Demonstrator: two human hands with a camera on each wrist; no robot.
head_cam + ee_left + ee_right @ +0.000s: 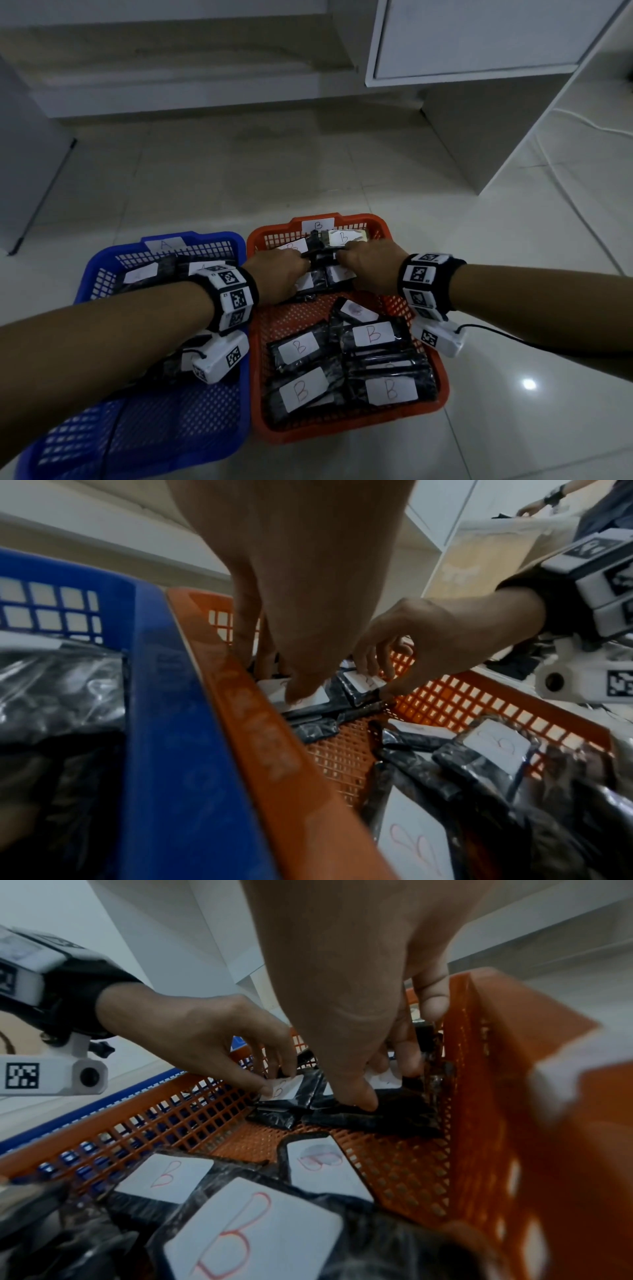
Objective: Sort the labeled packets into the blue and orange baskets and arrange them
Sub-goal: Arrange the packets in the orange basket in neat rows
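Two baskets stand side by side on the tiled floor: a blue basket (219, 236) tagged A on the left and an orange basket (376, 219) tagged B on the right. Black packets with white B labels (371, 334) lie in the orange basket's near half. Both hands reach into its far end. My left hand (301, 263) pinches a B packet (284, 1093) there. Beside it, my right hand (342, 257) grips another labelled packet (363, 685) between thumb and fingers. Packets with A labels (140, 274) lie in the blue basket, partly hidden by my left forearm.
A white cabinet (479, 41) hangs at the back right above a white side panel. A white cable (582, 123) runs over the floor on the right. A grey panel (27, 171) stands at the left. Another person's hand (534, 507) shows far off.
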